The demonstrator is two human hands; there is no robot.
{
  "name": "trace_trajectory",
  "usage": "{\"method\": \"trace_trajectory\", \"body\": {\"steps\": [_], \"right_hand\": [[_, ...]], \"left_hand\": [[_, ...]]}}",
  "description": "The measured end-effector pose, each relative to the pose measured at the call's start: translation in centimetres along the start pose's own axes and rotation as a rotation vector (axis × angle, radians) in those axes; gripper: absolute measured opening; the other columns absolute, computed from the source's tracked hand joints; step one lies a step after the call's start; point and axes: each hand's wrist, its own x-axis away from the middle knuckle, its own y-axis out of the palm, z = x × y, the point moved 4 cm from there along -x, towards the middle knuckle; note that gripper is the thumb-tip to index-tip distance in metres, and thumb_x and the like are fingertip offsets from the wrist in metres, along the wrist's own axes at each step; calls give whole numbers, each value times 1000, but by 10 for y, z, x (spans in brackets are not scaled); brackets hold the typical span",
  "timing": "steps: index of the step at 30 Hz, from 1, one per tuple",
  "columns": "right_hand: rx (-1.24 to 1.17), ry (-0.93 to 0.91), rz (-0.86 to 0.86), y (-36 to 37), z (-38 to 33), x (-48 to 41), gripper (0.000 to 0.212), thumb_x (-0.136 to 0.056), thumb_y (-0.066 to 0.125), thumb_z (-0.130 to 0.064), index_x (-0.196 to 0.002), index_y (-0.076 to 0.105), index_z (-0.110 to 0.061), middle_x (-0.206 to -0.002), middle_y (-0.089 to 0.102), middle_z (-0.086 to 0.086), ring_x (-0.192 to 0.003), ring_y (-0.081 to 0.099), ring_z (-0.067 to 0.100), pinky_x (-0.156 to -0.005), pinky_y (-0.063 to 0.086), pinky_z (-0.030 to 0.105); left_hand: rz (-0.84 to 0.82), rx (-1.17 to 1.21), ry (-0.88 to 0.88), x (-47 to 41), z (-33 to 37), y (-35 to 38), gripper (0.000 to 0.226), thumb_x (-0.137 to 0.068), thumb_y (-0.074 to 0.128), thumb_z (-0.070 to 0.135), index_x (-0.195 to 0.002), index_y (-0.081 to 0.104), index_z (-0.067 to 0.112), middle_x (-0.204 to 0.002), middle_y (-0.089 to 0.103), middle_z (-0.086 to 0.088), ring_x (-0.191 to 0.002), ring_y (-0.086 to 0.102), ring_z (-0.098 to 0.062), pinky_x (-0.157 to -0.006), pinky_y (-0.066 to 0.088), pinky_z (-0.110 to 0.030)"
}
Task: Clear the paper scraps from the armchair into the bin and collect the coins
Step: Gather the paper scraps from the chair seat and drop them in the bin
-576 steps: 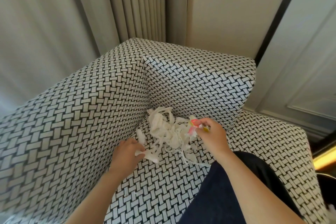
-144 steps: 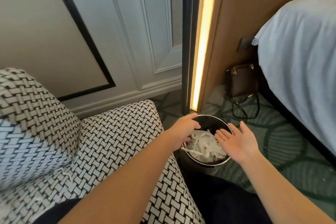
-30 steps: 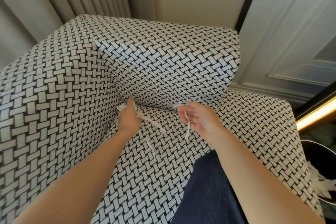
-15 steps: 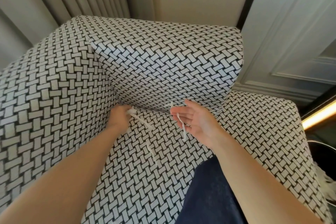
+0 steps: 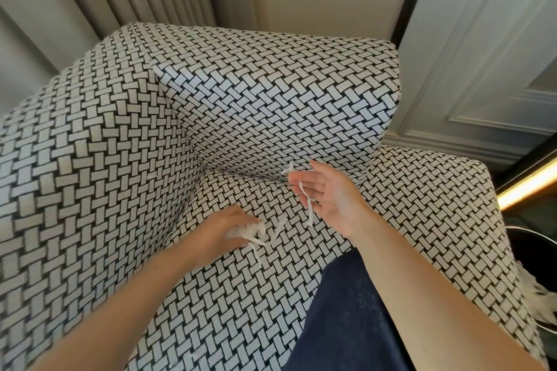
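The armchair [image 5: 126, 166] has a black-and-white woven pattern. Low over its seat, my left hand [image 5: 223, 230] grips a small bunch of white paper scraps [image 5: 248, 232], and a few strips trail from it onto the cushion. My right hand [image 5: 327, 193] hovers palm-up with straight fingers near the seat's back crease. A thin paper strip [image 5: 307, 205] hangs across its fingers. A small scrap [image 5: 288, 169] sticks up from the crease by its fingertips. I see no coins.
The black bin [image 5: 536, 253] stands at the right edge beyond the armrest, with white scraps [image 5: 539, 298] over its rim. My dark-clothed knee [image 5: 346, 319] rests on the seat. Curtains and a panelled wall stand behind the chair.
My left hand has drawn back from the rear corner crease toward me, carrying a bunch of scraps. My right hand has stayed open with the strip across it.
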Motion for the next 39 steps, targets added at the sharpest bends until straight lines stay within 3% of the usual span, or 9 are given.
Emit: {"method": "trace_trajectory", "body": {"steps": [4,8,12,16,20,26,32,37,39], "right_hand": [[-34,15,39,-1,0,5,39,-96,45,-33,-92,73,-6,-96,74,5,-95,64,20,-88,47,32],[-150,42,20,-1,-2,16,49,-98,37,-41,-98,71,-5,-107,70,7,-101,60,20,-93,45,34],[-301,26,-6,-10,-7,28,56,-98,34,-46,-100,72,-4,-116,66,7,-107,58,21,-99,42,35],[-421,-28,29,-34,-16,43,53,-97,38,-44,-100,72,-4,-117,66,7,-105,58,22,-101,41,36],[-452,-61,80,-68,-18,58,54,-96,38,-44,-99,74,-4,-119,66,8,-105,59,22,-98,44,36],[-488,-122,181,-142,-21,101,51,-98,35,-41,-108,67,-3,-114,67,9,-97,59,20,-96,43,35],[-546,-160,306,-236,-12,131,51,-97,35,-45,-117,64,-7,-121,65,5,-114,56,21,-99,43,37],[-625,-155,389,-306,-1,143,53,-98,32,-45,-127,56,-8,-129,58,3,-118,52,21,-98,40,36],[-728,-161,417,-342,4,142,54,-97,33,-45,-128,55,-6,-130,57,5,-119,51,22,-100,39,37]], "left_hand": [[42,-124,55,8,6,12,41,-80,69,26,-120,58,29,-114,52,14,-101,52,-4,-95,43,-18],[158,-137,84,6,21,19,16,-84,65,12,-99,68,17,-105,60,6,-93,60,-11,-82,53,-22],[231,-13,-57,-2,26,12,15,-85,65,13,-98,70,16,-95,63,7,-79,58,-3,-74,51,-15],[321,313,-247,-18,48,-2,10,-84,66,19,-94,68,19,-76,62,8,-52,45,-5,-44,38,-9],[352,592,-327,-44,81,-9,13,-81,70,24,-92,69,18,-80,64,2,-73,59,-14,-68,48,-22],[202,805,-322,-94,173,12,30,-79,71,19,-107,61,14,-90,67,2,-74,62,-4,-60,46,-14],[-10,803,-288,-148,272,70,42,-75,75,24,-111,56,20,-100,67,-7,-84,65,-16,-87,54,-34],[-115,896,-366,-192,342,130,34,-75,76,20,-106,64,11,-89,69,-5,-83,68,-17,-80,57,-31],[-168,940,-416,-207,371,159,27,-78,74,20,-101,63,15,-82,66,-1,-71,64,-11,-65,56,-21]]}}
